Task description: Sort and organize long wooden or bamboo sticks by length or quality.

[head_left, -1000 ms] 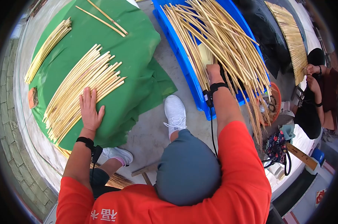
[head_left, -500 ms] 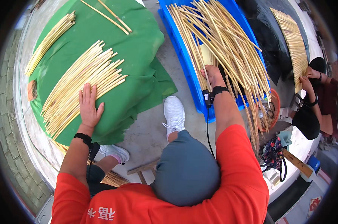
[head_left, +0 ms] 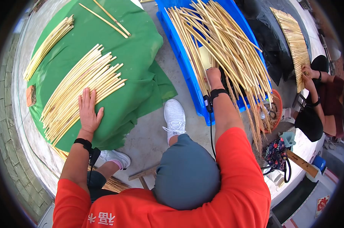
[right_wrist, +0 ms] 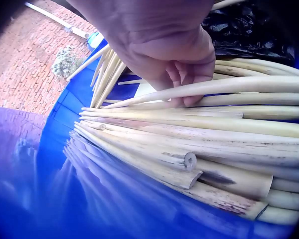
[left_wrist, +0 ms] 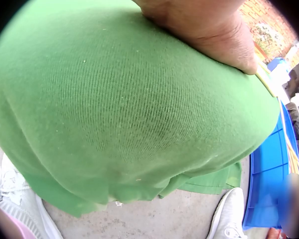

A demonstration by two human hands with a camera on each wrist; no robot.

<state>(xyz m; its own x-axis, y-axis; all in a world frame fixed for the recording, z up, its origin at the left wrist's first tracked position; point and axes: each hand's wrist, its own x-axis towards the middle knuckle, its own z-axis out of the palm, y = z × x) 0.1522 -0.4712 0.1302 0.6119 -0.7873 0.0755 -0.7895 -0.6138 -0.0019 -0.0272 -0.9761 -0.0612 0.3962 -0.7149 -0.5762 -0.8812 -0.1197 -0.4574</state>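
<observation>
My left hand (head_left: 89,114) lies with straight fingers on the lower ends of a row of pale stalks (head_left: 78,91) on the green cloth (head_left: 141,76). The left wrist view shows part of that hand (left_wrist: 209,30) over the ribbed cloth (left_wrist: 119,89). Inside the blue crate (head_left: 193,85), my right hand (head_left: 214,78) is down among loose stalks (head_left: 232,41). In the right wrist view its curled fingers (right_wrist: 187,89) pinch a stalk (right_wrist: 239,88) above others lying side by side (right_wrist: 214,132).
A smaller bundle (head_left: 50,45) and two single stalks (head_left: 105,19) lie on the cloth, with a brick piece (head_left: 31,95) at its left edge. Right of the crate are an orange basket (head_left: 277,110), a floral bag (head_left: 275,152) and another person's hands (head_left: 309,76) at a stalk mat (head_left: 291,38).
My right hand rose slightly with a stalk at half a second ago, then went lower and left within the crate. My left hand stays on the row.
</observation>
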